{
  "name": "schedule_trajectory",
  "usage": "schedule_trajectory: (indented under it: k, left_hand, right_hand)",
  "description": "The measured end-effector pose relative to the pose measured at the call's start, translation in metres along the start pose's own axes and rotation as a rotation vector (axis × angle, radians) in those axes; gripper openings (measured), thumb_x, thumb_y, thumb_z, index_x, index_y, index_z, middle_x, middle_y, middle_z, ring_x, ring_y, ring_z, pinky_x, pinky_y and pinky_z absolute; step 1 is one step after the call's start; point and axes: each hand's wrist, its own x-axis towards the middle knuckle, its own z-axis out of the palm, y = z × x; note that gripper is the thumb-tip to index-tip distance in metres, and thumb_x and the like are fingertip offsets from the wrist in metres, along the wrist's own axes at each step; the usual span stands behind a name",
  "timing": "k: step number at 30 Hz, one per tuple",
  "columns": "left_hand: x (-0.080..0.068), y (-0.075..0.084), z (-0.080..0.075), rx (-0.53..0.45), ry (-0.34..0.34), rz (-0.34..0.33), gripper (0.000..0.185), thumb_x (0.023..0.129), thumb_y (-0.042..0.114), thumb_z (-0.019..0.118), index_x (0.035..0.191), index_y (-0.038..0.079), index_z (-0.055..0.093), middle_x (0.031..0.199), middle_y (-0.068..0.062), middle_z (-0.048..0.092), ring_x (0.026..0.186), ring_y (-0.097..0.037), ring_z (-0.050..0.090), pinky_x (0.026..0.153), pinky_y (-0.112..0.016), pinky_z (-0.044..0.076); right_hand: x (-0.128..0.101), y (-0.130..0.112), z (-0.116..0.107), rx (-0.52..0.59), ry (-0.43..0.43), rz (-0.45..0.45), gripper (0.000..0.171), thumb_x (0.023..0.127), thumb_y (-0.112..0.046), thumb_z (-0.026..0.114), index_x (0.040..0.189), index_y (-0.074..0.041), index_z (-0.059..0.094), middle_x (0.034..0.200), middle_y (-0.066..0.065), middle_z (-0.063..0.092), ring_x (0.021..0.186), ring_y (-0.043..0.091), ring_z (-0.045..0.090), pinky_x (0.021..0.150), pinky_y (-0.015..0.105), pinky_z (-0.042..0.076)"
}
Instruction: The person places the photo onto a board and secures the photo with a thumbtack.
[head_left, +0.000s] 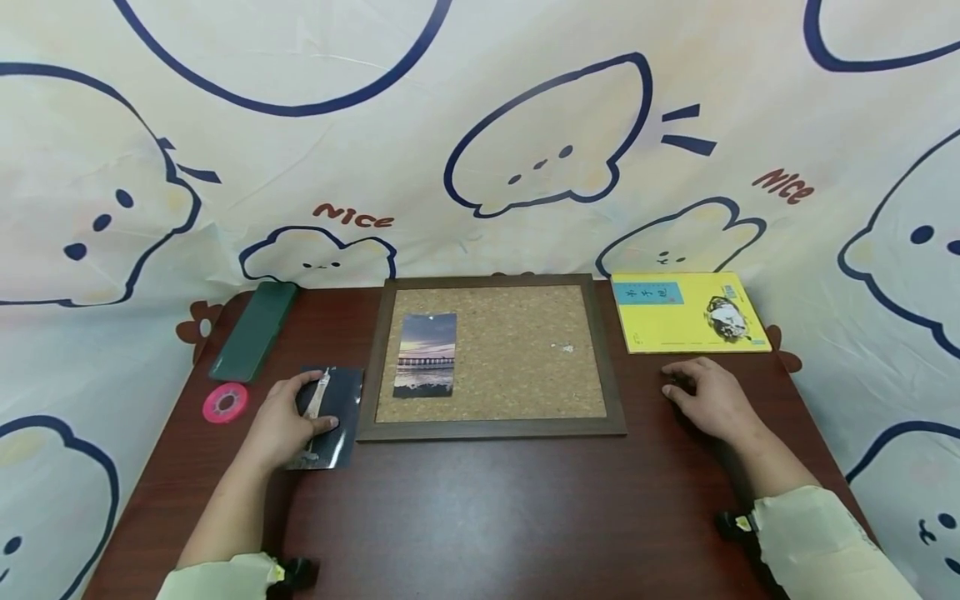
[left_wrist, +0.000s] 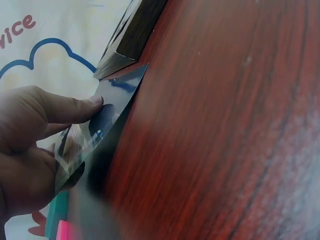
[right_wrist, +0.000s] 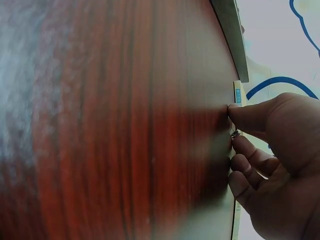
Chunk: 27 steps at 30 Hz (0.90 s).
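My left hand [head_left: 279,427] grips a dark glossy photo [head_left: 343,421] with a pale tower on it, just left of the corkboard [head_left: 517,354]. In the left wrist view the photo [left_wrist: 120,92] is bent and tilted off the table, with the thumb lying across its face. A photo of a long pier under a purple sky [head_left: 425,354] is on the left part of the cork. Small pale bits [head_left: 566,347], too small to make out, lie on the right part. My right hand [head_left: 712,400] rests on the table in front of a yellow book [head_left: 675,321], fingers loosely bent, apparently holding nothing.
A green flat box [head_left: 255,329] lies at the back left, with a pink tape roll [head_left: 225,403] in front of it. The corkboard's brown wooden frame [head_left: 487,431] lies on the dark red-brown table [head_left: 480,517]. A cartoon-print cloth [head_left: 525,242] stands behind and at both sides.
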Motion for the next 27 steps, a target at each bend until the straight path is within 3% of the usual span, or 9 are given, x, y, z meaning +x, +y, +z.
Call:
schedule_trajectory:
  k: [7,15,27]
  left_hand:
    - [0.001,-0.001,-0.002,-0.072,-0.020,0.008,0.085,0.080,0.030,0.079,0.149,0.017,0.033,0.140,-0.026,0.032,0.107,-0.040,0.043,0.076,-0.043,0.047]
    - [-0.002,0.001,-0.009,-0.085,-0.024,0.025,0.083,0.080,0.031,0.079,0.149,0.018,0.034,0.139,-0.025,0.035,0.104,-0.037,0.046,0.075,-0.039,0.046]
    - [-0.005,0.004,-0.020,-0.229,-0.081,0.021,0.082,0.082,0.033,0.077,0.150,0.022,0.032,0.133,-0.022,0.042,0.102,-0.036,0.051,0.069,-0.035,0.053]
  right_hand:
    - [-0.001,0.001,-0.001,-0.013,0.006,-0.005,0.020,0.093,-0.014,0.062,0.112,-0.008,0.068,0.108,0.014,0.061,0.082,0.025,0.055,0.068,0.042,0.043]
    - [-0.001,-0.001,-0.001,-0.006,0.005,0.014,0.013,0.094,-0.013,0.061,0.103,-0.010,0.070,0.105,0.016,0.065,0.088,0.031,0.059,0.072,0.048,0.046]
    - [-0.001,0.000,0.003,-0.023,0.007,-0.016,0.011,0.097,-0.012,0.057,0.100,-0.008,0.066,0.099,0.013,0.064,0.088,0.030,0.059,0.075,0.048,0.046]
